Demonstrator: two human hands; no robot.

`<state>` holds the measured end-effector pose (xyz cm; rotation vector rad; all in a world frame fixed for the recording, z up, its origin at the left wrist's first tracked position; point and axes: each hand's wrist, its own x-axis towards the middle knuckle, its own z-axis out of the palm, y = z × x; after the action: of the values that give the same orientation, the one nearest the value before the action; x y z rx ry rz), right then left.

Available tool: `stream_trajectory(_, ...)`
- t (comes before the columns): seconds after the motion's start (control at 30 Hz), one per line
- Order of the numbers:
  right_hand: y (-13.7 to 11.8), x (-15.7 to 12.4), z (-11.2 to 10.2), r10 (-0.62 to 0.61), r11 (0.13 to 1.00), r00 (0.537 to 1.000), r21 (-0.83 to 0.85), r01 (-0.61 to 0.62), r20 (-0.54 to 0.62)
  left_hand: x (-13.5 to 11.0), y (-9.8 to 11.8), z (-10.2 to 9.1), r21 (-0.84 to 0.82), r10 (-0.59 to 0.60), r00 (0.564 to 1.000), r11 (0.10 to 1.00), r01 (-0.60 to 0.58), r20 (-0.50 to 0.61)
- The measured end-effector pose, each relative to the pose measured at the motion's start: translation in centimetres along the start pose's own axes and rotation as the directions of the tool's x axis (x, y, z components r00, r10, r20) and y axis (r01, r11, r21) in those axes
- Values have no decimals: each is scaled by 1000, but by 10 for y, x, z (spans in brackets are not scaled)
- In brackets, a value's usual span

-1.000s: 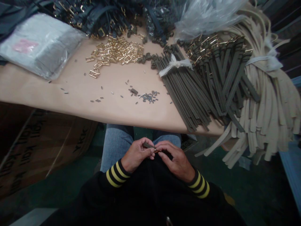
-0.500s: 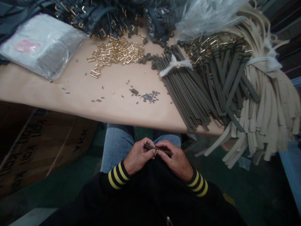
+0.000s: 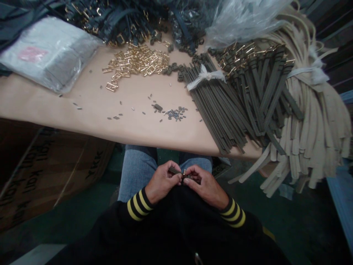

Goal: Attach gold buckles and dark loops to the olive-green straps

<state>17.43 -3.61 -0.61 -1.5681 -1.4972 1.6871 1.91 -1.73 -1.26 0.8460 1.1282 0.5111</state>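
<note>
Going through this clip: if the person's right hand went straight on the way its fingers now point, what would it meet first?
The right hand points left and slightly up, so it would first meet the small metal buckle on the dark olive strap held by the left hand. It seems almost touching, though depth is hard to judge.

Black cuffs (image 3: 137,205) ringed with yellow stripes; the small strap (image 3: 174,170) looks olive-grey, its buckle (image 3: 183,173) gold.

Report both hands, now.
Left hand: closed, pinching a dark strap.
Right hand: closed, pinching the gold buckle on that strap.
</note>
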Motion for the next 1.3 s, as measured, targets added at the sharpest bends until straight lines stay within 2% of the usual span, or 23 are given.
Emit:
stream_trajectory(0.13,2,0,-2,18,995,999,101,-22,48,-1,1,0,52,30,999,998,-31,17)
stream_trajectory(0.3,5,0,0,36,994,999,102,-37,12,-4,6,2,146,75,996,986,-82,49)
stream_trajectory(0.43,4,-2,3,-63,997,994,-54,58,-89,-4,5,2,170,81,996,982,-88,47)
stream_trajectory(0.53,2,-3,4,-140,964,987,-237,117,-84,-2,2,2,133,65,997,989,-70,42)
stream_trajectory(0.6,2,-3,5,-154,952,985,-279,125,-83,-1,1,1,112,57,998,992,-60,32)
stream_trajectory(0.7,3,-2,4,-96,983,991,-166,81,-88,-2,1,1,101,54,998,993,-55,18)
stream_trajectory(0.83,4,0,3,95,989,995,112,-92,-22,-4,0,4,107,62,998,992,-63,13)
stream_trajectory(0.93,2,0,2,176,975,982,128,-183,61,-5,-2,5,195,113,994,974,-111,-1)
stream_trajectory(1.03,-1,2,3,161,983,986,84,-164,41,-8,-2,4,361,226,974,909,-207,-11)
stream_trajectory(1.1,-1,3,2,114,989,993,94,-113,-2,-12,2,1,399,289,957,873,-280,40)
stream_trajectory(1.17,0,5,-1,84,982,996,172,-83,0,-16,8,-4,328,302,943,884,-333,142)
stream_trajectory(1.23,1,5,-5,88,959,994,266,-103,66,-20,15,-9,223,283,928,914,-338,243)
stream_trajectory(1.3,2,5,-8,104,935,983,323,-147,149,-22,22,-14,168,250,920,936,-309,300)
